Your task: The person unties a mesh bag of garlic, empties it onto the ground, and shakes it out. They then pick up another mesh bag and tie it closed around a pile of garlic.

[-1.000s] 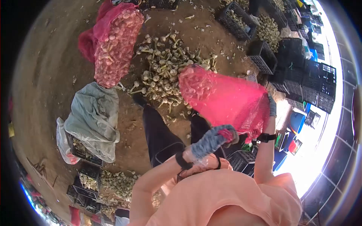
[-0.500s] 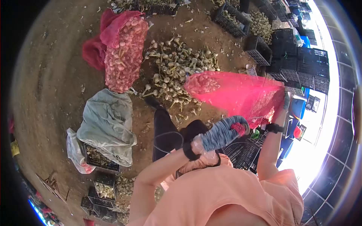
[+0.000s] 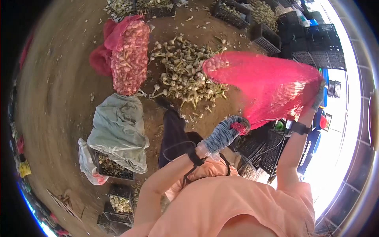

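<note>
Head view: left hand point(image 3: 225, 134) clamps one pink sack point(image 3: 268, 81); right hand point(image 3: 319, 96) apparently grips it.

A garlic packing shed, apparently. Garlic point(image 3: 183, 73) lies heaped at 12 o'clock, a full sack point(image 3: 130, 59) at 11. Crates point(image 3: 324, 44) stand stacked at 2.

Pink mesh bag point(image 3: 272, 81) farther right, apparently emptier

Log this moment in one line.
gloved left hand grips pink mesh sack | gloved right hand holds its other side | pale garlic bulbs in far end
</note>
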`<state>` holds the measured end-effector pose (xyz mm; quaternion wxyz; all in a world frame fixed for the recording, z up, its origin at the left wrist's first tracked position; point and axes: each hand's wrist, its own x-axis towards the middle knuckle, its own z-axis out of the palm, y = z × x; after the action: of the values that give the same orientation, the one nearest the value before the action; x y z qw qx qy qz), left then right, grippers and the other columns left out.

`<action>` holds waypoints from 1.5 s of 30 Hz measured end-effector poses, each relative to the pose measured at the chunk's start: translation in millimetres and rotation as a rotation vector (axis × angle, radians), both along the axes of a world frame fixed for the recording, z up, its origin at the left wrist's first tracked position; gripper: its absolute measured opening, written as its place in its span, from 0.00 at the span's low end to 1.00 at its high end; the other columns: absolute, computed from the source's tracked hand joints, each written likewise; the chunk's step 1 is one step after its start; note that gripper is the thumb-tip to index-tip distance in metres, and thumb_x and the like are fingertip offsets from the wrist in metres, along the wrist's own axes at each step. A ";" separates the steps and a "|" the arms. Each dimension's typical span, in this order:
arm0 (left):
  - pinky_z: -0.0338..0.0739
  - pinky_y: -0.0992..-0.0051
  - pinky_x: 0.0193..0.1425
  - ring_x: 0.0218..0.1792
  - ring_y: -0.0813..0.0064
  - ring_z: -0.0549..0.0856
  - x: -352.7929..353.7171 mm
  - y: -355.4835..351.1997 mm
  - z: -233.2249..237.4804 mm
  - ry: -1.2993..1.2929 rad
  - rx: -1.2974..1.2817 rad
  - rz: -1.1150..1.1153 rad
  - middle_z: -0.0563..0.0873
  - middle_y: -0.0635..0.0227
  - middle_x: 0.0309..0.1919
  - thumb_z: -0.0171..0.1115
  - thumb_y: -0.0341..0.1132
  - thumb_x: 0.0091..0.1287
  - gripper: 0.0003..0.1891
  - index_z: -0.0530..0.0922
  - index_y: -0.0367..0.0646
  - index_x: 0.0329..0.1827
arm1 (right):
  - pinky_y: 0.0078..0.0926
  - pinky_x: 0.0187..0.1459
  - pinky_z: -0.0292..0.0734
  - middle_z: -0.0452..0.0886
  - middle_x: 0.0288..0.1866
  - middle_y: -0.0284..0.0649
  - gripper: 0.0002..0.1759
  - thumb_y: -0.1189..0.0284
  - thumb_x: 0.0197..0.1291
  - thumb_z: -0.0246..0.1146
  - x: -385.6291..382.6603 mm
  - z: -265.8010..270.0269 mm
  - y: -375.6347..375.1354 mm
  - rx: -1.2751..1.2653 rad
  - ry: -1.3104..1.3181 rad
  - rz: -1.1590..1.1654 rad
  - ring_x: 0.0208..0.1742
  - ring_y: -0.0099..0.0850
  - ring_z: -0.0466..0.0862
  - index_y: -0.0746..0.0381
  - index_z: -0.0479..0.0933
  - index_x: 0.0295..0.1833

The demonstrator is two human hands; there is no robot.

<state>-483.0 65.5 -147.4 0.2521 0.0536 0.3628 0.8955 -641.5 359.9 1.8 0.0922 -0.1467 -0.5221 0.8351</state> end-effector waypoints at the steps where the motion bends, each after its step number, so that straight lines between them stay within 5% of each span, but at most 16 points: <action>1: 0.72 0.79 0.50 0.43 0.81 0.77 7.5 3.0 1.6 0.012 -0.001 -0.009 0.80 0.71 0.39 0.55 0.35 0.66 0.12 0.74 0.38 0.47 | 0.30 0.57 0.67 0.75 0.49 0.40 0.27 0.50 0.59 0.55 16.5 1.2 -3.5 -0.001 0.012 -0.009 0.53 0.29 0.72 0.62 0.73 0.53; 8: 0.71 0.75 0.52 0.49 0.70 0.75 60.3 -9.1 -13.0 0.260 -0.462 0.231 0.75 0.66 0.48 0.59 0.29 0.60 0.15 0.74 0.41 0.50 | 0.24 0.51 0.70 0.78 0.45 0.37 0.23 0.56 0.54 0.62 75.1 -41.7 -12.6 0.490 -0.211 -0.005 0.45 0.28 0.76 0.61 0.75 0.50; 10: 0.72 0.74 0.52 0.51 0.71 0.75 73.5 -24.5 -35.8 -0.537 0.448 0.283 0.74 0.67 0.49 0.62 0.32 0.58 0.21 0.70 0.42 0.55 | 0.24 0.48 0.71 0.77 0.46 0.37 0.16 0.64 0.62 0.54 94.8 -90.9 -1.9 0.768 -0.360 0.131 0.45 0.29 0.76 0.63 0.72 0.51; 11: 0.74 0.72 0.53 0.53 0.69 0.75 84.5 -17.5 -82.1 -0.061 0.041 0.416 0.76 0.66 0.49 0.63 0.37 0.57 0.27 0.66 0.43 0.60 | 0.24 0.40 0.72 0.77 0.37 0.31 0.23 0.54 0.55 0.60 118.5 -51.3 -98.6 0.679 -0.598 0.149 0.37 0.23 0.74 0.62 0.75 0.49; 12: 0.74 0.72 0.53 0.53 0.69 0.75 79.2 -28.1 -78.2 -0.048 0.038 0.423 0.76 0.66 0.49 0.63 0.37 0.57 0.27 0.66 0.43 0.60 | 0.22 0.40 0.73 0.73 0.52 0.39 0.19 0.77 0.62 0.48 121.6 -120.3 -60.2 0.374 -0.441 0.569 0.42 0.25 0.75 0.65 0.63 0.60; 13: 0.74 0.70 0.54 0.52 0.69 0.76 72.5 -45.7 -66.9 -0.478 0.182 0.333 0.77 0.64 0.49 0.62 0.37 0.57 0.26 0.67 0.42 0.59 | 0.19 0.42 0.74 0.73 0.52 0.40 0.22 0.77 0.62 0.47 150.1 -79.3 -148.4 0.186 -0.524 0.648 0.43 0.23 0.75 0.66 0.60 0.63; 14: 0.75 0.69 0.55 0.52 0.68 0.77 65.5 -61.6 -49.0 -0.908 0.324 0.228 0.78 0.63 0.48 0.62 0.37 0.58 0.26 0.68 0.41 0.59 | 0.17 0.44 0.74 0.74 0.51 0.39 0.25 0.73 0.63 0.51 177.9 -187.1 -122.2 -0.139 -0.406 1.010 0.48 0.25 0.75 0.66 0.58 0.65; 18: 0.77 0.67 0.51 0.47 0.68 0.80 50.2 -147.8 -35.3 -0.850 0.458 0.127 0.81 0.64 0.46 0.63 0.31 0.54 0.22 0.73 0.44 0.54 | 0.26 0.49 0.71 0.76 0.47 0.40 0.28 0.59 0.58 0.59 183.9 -131.9 -270.5 0.534 -0.249 1.321 0.49 0.32 0.75 0.66 0.66 0.58; 22: 0.76 0.67 0.50 0.46 0.66 0.80 48.0 -252.7 -44.7 -0.755 0.189 0.655 0.81 0.64 0.44 0.59 0.26 0.54 0.19 0.74 0.41 0.50 | 0.27 0.50 0.70 0.78 0.43 0.43 0.27 0.55 0.55 0.61 152.7 -143.4 -321.9 0.623 -0.234 1.474 0.50 0.31 0.76 0.67 0.72 0.50; 24: 0.76 0.72 0.48 0.43 0.69 0.80 65.4 -343.5 -108.5 -0.111 -0.894 0.686 0.81 0.66 0.42 0.58 0.24 0.53 0.17 0.76 0.41 0.48 | 0.28 0.49 0.72 0.79 0.43 0.43 0.29 0.53 0.55 0.60 142.5 -184.0 -330.7 0.532 -0.219 1.399 0.48 0.31 0.78 0.66 0.72 0.51; 28: 0.74 0.78 0.45 0.38 0.78 0.77 52.3 -467.4 -63.7 -0.369 -0.917 1.046 0.81 0.71 0.36 0.61 0.24 0.54 0.16 0.76 0.37 0.48 | 0.30 0.48 0.73 0.80 0.43 0.45 0.22 0.58 0.58 0.56 109.0 -225.2 -347.7 1.073 -0.392 1.320 0.45 0.36 0.80 0.63 0.75 0.50; 32: 0.74 0.74 0.46 0.38 0.72 0.80 57.6 -557.3 -61.0 -0.388 -1.257 0.851 0.83 0.67 0.37 0.63 0.35 0.56 0.17 0.77 0.40 0.48 | 0.31 0.46 0.73 0.81 0.42 0.45 0.21 0.59 0.57 0.56 93.7 -256.9 -343.8 1.380 -0.539 1.314 0.43 0.38 0.80 0.64 0.76 0.47; 35: 0.74 0.68 0.47 0.41 0.59 0.82 59.9 -590.5 -59.0 -0.237 -2.147 0.349 0.83 0.56 0.38 0.63 0.46 0.53 0.19 0.80 0.48 0.45 | 0.34 0.47 0.73 0.80 0.42 0.52 0.29 0.51 0.56 0.56 96.8 -299.1 -313.5 1.304 -0.419 1.198 0.45 0.44 0.79 0.68 0.74 0.48; 41: 0.74 0.61 0.43 0.39 0.56 0.81 85.3 -608.1 -134.3 -0.393 -2.129 -0.060 0.83 0.55 0.34 0.58 0.53 0.54 0.19 0.81 0.50 0.40 | 0.35 0.43 0.74 0.80 0.38 0.51 0.20 0.57 0.54 0.58 125.7 -317.4 -244.2 1.192 -0.982 1.157 0.40 0.43 0.80 0.62 0.76 0.43; 43: 0.74 0.61 0.41 0.39 0.52 0.81 88.8 -600.5 -139.3 -0.534 -1.909 0.064 0.83 0.54 0.34 0.59 0.50 0.54 0.19 0.81 0.47 0.41 | 0.36 0.39 0.75 0.79 0.34 0.48 0.17 0.60 0.52 0.59 137.5 -321.7 -221.2 1.995 -0.102 1.653 0.38 0.41 0.81 0.59 0.75 0.43; 45: 0.74 0.61 0.42 0.38 0.52 0.81 115.0 -601.9 -182.1 -0.550 -1.945 0.102 0.83 0.54 0.34 0.57 0.52 0.55 0.21 0.80 0.46 0.43 | 0.36 0.38 0.75 0.79 0.33 0.47 0.17 0.61 0.50 0.60 150.3 -344.4 -196.4 1.948 -0.111 1.670 0.38 0.41 0.81 0.58 0.74 0.44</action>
<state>-368.0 -536.5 -329.6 0.2227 -0.3989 0.8662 0.2023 -491.2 163.5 -342.6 -0.4097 0.3167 -0.8505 -0.0922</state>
